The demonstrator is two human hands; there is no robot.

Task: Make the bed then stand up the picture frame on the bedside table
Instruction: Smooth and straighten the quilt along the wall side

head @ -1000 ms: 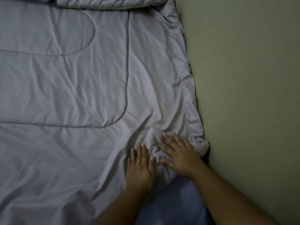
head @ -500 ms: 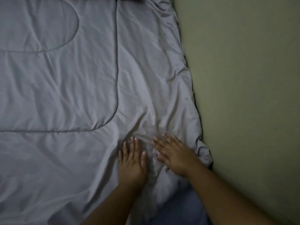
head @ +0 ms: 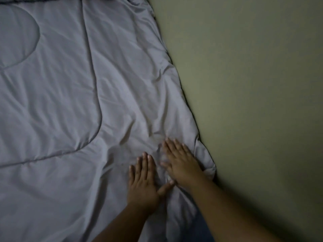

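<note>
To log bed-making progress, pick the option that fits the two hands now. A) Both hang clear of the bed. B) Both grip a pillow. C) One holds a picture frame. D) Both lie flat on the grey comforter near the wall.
D: the left hand and right hand both press palm-down, fingers straight, on the comforter close to the wall.

Dim, grainy, bluish view; the right hand [head: 181, 163] is motion-blurred, and shadow deepens below it toward the corner.

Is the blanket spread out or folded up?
Spread out. The blanket lies wide and flat, wrinkled where the left hand and right hand press.
</note>
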